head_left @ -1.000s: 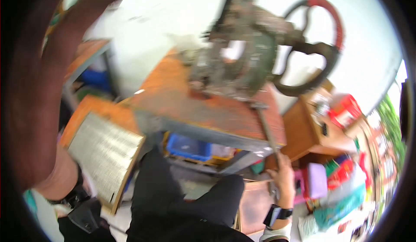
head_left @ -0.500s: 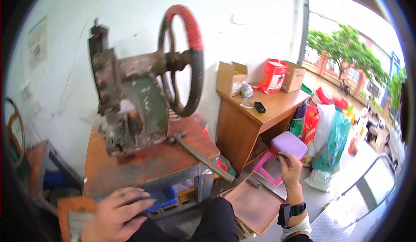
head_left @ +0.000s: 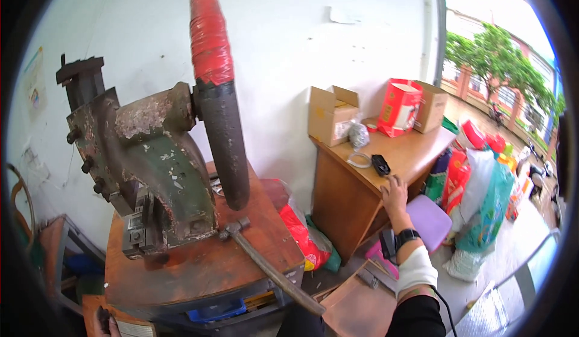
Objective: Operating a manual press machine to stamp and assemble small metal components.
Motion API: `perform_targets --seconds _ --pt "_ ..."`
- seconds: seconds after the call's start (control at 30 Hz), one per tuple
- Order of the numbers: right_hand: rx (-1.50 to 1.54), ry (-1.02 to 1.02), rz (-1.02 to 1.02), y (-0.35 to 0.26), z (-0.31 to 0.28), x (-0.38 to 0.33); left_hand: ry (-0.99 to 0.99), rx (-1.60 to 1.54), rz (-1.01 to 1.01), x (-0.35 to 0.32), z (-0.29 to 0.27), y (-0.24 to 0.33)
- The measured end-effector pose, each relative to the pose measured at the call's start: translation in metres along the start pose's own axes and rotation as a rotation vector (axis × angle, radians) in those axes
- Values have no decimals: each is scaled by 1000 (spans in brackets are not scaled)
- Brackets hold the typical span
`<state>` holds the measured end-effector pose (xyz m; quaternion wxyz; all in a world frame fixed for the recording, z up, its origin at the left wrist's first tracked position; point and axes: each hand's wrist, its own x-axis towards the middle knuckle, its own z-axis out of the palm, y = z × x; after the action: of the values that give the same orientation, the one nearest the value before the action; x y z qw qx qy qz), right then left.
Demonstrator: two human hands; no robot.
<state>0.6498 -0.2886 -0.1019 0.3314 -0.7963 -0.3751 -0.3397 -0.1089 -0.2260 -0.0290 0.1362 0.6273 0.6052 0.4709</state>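
My right hand reaches to the near edge of the wooden desk, fingers apart and holding nothing. Just beyond its fingertips lies a small black object, beside a pale ring. Only part of my left hand shows at the lower left edge. Its fingers are closed around something small and dark that I cannot make out. In front of me a worn green cast-iron press stands on a wooden-topped bench. Red tape wraps the top of its handwheel. A hammer lies beside it, handle overhanging the bench edge.
Cardboard boxes, a red carton and a clear plastic bundle stand on the desk. A purple stool is beside it. Filled bags crowd the right. A shallow wooden tray sits low by my right forearm.
My right hand has moved up and forward from above the stool to the desk edge, its pinch now spread. My left hand has dropped to the lower left edge. The view has shifted; the handwheel appears turned edge-on.
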Motion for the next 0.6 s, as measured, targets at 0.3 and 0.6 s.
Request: perform_targets --seconds 0.3,0.6 --pt "-67 -452 366 38 90 73 127 172 34 -28 9 16" --pt "-164 -234 182 93 88 55 30 80 50 -33 17 19"
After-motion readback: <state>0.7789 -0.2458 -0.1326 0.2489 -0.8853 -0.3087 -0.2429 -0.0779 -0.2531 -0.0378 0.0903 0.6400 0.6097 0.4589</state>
